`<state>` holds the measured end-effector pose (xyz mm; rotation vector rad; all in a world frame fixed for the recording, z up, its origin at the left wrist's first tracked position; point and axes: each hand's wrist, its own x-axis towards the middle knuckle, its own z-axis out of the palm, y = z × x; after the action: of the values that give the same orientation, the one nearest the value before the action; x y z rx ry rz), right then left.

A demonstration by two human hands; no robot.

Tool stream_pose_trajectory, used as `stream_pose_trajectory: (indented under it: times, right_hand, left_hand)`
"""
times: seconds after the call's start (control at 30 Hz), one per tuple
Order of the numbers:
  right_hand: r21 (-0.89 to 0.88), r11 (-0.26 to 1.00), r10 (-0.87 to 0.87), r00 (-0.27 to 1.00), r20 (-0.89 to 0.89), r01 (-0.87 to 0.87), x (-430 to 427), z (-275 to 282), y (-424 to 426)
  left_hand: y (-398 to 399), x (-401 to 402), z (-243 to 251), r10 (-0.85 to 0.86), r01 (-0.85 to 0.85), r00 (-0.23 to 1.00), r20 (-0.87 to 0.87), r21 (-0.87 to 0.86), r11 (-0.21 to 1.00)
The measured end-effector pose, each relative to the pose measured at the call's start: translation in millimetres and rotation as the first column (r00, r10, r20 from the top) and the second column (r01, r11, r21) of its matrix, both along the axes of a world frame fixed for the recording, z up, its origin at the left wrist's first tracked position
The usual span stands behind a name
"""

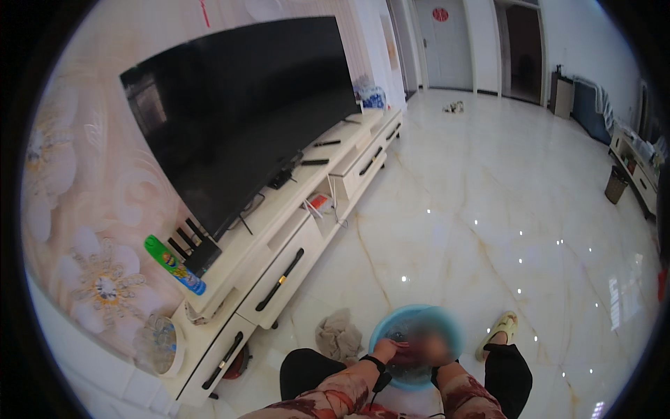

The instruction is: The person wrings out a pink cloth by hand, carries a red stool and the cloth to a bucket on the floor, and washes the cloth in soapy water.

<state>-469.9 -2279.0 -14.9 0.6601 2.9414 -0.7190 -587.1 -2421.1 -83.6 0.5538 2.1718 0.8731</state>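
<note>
A light-blue plastic basin [383, 320] stands on the floor between my legs, with what looks like water in it. My left hand [388, 350] is over its left side, fingers pointing right toward a dark red thing [411, 355], perhaps a cloth. Its outline is blurred, so I cannot tell whether the fingers grip it or only touch it. On the right side of the basin, my right hand [438, 350] lies inside a blurred patch that hides its fingers. A crumpled beige cloth [339, 334] rests on the floor just left of the basin.
Along the left wall runs a cream TV cabinet [293, 230] bearing a large television [246, 105], a router [201, 256] and a green-and-blue spray can [175, 266]. My foot in a pale-green slipper [503, 324] is right of the basin. A waste bin [616, 185] stands far right.
</note>
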Motion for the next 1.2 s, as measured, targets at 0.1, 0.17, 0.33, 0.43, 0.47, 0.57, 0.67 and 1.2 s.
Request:
stream_pose_trajectory:
  times: [0.1, 0.17, 0.33, 0.43, 0.47, 0.57, 0.67, 1.2]
  right_hand:
    - [-0.278, 0.957, -0.056, 0.995, 0.082, 0.077, -4.7, -27.2, -10.3]
    - [-0.314, 0.948, -0.013, 0.991, 0.13, 0.054, -8.4, -40.7, -23.8]
    - [-0.243, 0.968, 0.005, 0.966, 0.258, 0.06, -11.3, -71.2, -24.5]
    - [-0.209, 0.976, 0.004, 0.957, 0.291, 0.059, -8.1, -79.2, -22.5]
    - [-0.2, 0.978, 0.004, 0.955, 0.297, 0.059, -6.0, -81.2, -25.1]
    - [-0.178, 0.982, -0.004, 0.955, 0.297, 0.06, 1.4, -85.9, -21.3]
    - [-0.172, 0.985, 0.01, 0.975, 0.222, 0.029, -5.5, -72.4, -32.2]
    - [-0.907, 0.355, -0.307, 0.888, -0.343, -0.228, 27.0, 52.1, 3.5]
  left_hand:
    - [-8.8, -1.9, -26.7, -0.166, 0.166, 0.986, -0.003, -0.041, 0.985]
    - [-30.2, -3.6, -69.7, -0.219, 0.22, 0.975, 0.024, -0.16, 0.962]
    - [-33.7, 14.8, -128.3, -0.332, 0.345, 0.938, 0.095, -0.233, 0.909]
    - [-27.8, 29.1, -131.4, -0.242, 0.237, 0.956, 0.168, 0.05, 0.97]
    - [-25.3, 31.4, -129.0, -0.242, 0.236, 0.954, 0.177, 0.05, 0.97]
    - [-5.9, 34.4, -103.9, -0.639, 0.582, 0.766, -0.076, -0.341, 0.738]
    - [-20.9, 19.1, -87.9, -0.534, 0.456, 0.818, -0.216, -0.323, 0.829]
    - [39.9, 37.2, 159.3, -0.125, 0.167, 0.983, -0.131, 0.383, 0.908]
